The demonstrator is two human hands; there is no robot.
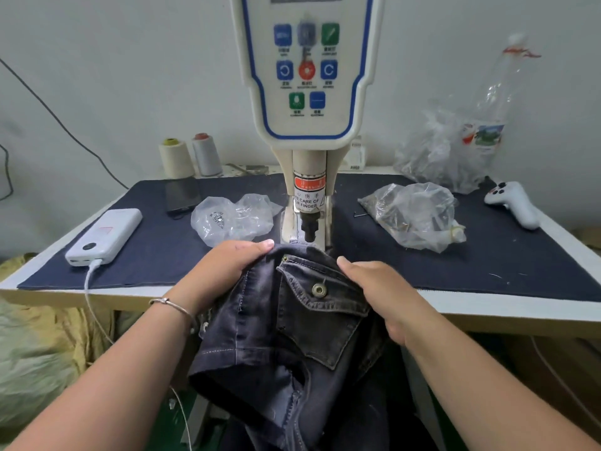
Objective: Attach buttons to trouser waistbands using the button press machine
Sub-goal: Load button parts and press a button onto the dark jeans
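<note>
Left hand (227, 265) grip holding dark denim trousers (292, 336), right hand (380, 288) likewise, below button press machine (309, 92)

"WARNING" on press label (309, 185)

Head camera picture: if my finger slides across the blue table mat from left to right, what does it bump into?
White power bank → black phone → crinkly clear bag → button press machine → clear bag of dark bits → white game controller.
</note>
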